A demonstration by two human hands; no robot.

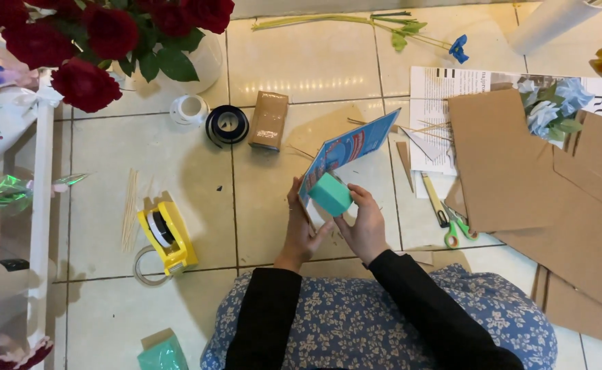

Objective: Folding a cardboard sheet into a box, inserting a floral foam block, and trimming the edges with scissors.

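Holding: right hand (368, 229) grips a teal foam block (329, 194) between thumb and fingers, just above the tiled floor (177, 171).
Left hand (301, 229): fingers closed on the lower edge of a blue printed card (349, 149), tilted up behind the block.
Contact: block touches card face.
Technique note: likely best to keep the card steady and press the block flat.
Nearby: yellow tape dispenser (166, 236), green scissors (458, 229).

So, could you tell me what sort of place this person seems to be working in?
Probably a florist's or home craft corner, with the work done on a tiled floor. Red roses stand in a white vase, cardboard sheets and green-handled scissors lie about, and both hands hold a teal foam block against a blue card.
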